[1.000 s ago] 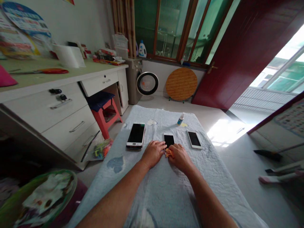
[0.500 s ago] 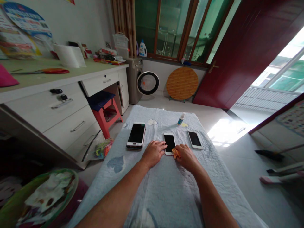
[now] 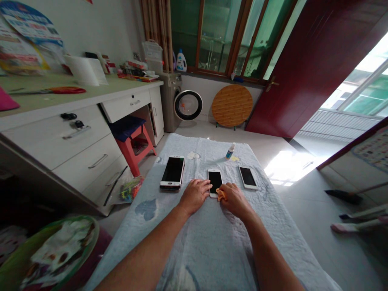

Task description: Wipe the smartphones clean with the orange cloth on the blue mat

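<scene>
A white smartphone (image 3: 215, 180) with a dark screen lies face up on the blue cloth cover (image 3: 209, 242). My left hand (image 3: 195, 195) rests at its left edge, fingers stretched flat and their tips touching the frame. Bunched in the fingers of my right hand (image 3: 235, 198) is an orange cloth (image 3: 221, 195), pressed on the phone's lower right corner. To the right lies another white smartphone (image 3: 248, 178). Over on the left, a larger white phone (image 3: 173, 169) sits on top of a second device. Behind them stands a small spray bottle (image 3: 230, 151) with a blue label.
A desk with drawers (image 3: 80, 137) runs along the left, with a red stool (image 3: 133, 141) under it. At lower left is a bin (image 3: 97, 234) of crumpled paper. The washing machine (image 3: 171, 101) has its door open. A round wooden tabletop (image 3: 232, 106) leans by the wall.
My right hand has shifted slightly left with the orange cloth, against the phone's lower edge. My left hand stays at the phone's side; the whole view has drifted a little.
</scene>
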The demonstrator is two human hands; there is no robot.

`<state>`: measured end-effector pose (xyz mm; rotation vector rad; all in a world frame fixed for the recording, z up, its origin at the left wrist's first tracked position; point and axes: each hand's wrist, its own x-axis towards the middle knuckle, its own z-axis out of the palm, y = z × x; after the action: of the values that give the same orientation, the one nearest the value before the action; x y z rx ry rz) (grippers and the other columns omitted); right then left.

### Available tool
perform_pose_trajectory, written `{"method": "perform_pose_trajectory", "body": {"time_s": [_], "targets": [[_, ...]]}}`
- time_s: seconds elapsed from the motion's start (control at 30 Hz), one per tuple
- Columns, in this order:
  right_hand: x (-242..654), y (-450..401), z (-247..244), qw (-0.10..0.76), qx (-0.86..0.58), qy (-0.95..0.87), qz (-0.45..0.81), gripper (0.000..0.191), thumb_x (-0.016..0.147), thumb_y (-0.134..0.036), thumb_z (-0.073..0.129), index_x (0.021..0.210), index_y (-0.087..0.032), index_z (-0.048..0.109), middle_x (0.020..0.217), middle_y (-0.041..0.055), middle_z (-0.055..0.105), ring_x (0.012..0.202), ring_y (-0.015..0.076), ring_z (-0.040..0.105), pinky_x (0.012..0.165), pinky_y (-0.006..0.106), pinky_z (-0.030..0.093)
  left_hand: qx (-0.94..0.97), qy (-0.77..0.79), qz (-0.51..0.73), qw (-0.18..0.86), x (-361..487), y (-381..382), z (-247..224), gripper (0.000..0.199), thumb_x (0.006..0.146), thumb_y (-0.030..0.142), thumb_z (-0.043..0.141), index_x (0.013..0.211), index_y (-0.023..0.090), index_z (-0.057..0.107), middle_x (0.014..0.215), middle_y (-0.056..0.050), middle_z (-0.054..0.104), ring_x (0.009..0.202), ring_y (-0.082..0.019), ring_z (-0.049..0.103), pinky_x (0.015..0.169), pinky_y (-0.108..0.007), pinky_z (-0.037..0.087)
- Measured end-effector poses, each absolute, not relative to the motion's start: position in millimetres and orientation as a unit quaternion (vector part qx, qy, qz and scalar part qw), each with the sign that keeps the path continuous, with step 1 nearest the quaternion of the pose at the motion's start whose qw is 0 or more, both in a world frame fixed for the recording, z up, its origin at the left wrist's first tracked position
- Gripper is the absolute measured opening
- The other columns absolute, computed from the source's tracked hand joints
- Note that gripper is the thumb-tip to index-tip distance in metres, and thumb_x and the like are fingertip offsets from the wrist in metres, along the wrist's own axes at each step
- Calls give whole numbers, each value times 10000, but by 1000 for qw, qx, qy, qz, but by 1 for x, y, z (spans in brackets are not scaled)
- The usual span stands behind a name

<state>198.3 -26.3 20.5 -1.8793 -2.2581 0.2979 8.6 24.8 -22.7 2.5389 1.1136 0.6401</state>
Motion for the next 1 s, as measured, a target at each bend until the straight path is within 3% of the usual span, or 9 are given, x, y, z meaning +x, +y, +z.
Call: {"method": "perform_pose_trajectory", "body": {"time_s": [0.53,1.0], "targets": [[164,-18,14,99,-606,-785,88,164,813,-219,558,970,-190,594,910,50,567,877,184,477,791,275,316,876,386,229,180,8,20,-10,306,896,192,533,1178,247,638,1303,-33,593,1178,-210,508,1070,-402,349],[207,-28,19,92,-648,-752,83,148,756,-169,559,899,-172,596,857,45,587,814,169,488,731,254,294,887,380,216,152,8,25,-19,331,877,218,590,1203,266,616,1333,-11,577,1180,-204,513,1066,-405,344]]}}
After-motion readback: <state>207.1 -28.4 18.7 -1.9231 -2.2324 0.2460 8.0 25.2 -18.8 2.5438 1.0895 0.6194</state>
